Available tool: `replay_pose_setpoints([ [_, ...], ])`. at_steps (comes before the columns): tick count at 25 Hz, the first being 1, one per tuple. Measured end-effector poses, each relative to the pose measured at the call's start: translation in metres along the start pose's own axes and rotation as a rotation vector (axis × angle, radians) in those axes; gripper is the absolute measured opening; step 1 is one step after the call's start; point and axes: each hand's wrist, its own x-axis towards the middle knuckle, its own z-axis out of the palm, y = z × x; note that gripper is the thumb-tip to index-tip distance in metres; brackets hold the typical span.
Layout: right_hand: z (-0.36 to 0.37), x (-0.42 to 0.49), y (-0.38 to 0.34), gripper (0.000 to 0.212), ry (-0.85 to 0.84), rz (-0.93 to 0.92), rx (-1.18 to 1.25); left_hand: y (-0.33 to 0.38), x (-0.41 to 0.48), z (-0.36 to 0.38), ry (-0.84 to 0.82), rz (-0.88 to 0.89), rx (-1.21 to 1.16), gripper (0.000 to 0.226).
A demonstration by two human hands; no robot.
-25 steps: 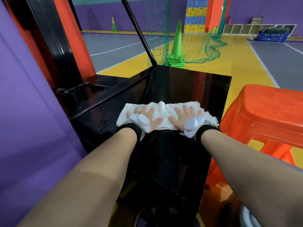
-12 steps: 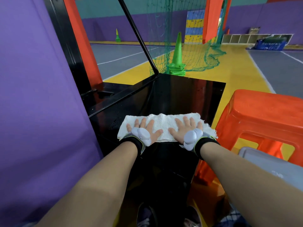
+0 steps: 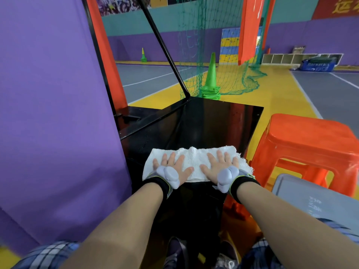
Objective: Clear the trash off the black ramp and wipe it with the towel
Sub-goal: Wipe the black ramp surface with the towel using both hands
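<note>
The purple pad (image 3: pixel 48 113) fills the left side, with the black ramp (image 3: pixel 213 125) just beside it. Over the last second the towel (image 3: pixel 192 162) has slid down the ramp toward the person, from about mid-slope to near the lower edge, both hands riding on it; I take that as one wiping pass nearly finished, with the upper slope already covered. No trash shows on the ramp, so the clearing step looks done. The left hand (image 3: pixel 171 169) lies flat on the towel's left half, fingers spread, pressing rather than clasping; the right hand (image 3: pixel 221 167) does the same on the right half, thumbs pointing toward each other. The towel's right corner overhangs the ramp edge. To the right stands an orange stool (image 3: pixel 310 138), and nearer, a grey bin (image 3: pixel 303 193) has come into view; only its rim and wall show, so its contents cannot be told.
</note>
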Motion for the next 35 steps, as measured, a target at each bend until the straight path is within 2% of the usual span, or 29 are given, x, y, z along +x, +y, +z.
replay_pose_setpoints([
  [5,-0.013,-0.021,-0.008,0.075,-0.007,-0.010,-0.047,-0.001,-0.006,0.010,0.068,-0.009,-0.016,0.073],
  [11,-0.023,-0.019,-0.029,0.075,0.004,0.011,-0.078,-0.007,0.011,0.003,0.040,-0.033,-0.052,0.072],
  [24,-0.026,0.062,-0.075,0.075,0.013,-0.028,-0.068,-0.048,0.077,0.000,0.099,-0.168,-0.018,0.074],
  [31,-0.036,0.101,-0.089,0.071,-0.006,-0.067,-0.035,-0.077,0.136,-0.003,0.106,-0.191,-0.075,0.085],
  [35,-0.034,0.131,-0.099,0.069,0.013,-0.060,-0.023,-0.091,0.183,-0.001,0.122,-0.167,-0.075,0.102],
])
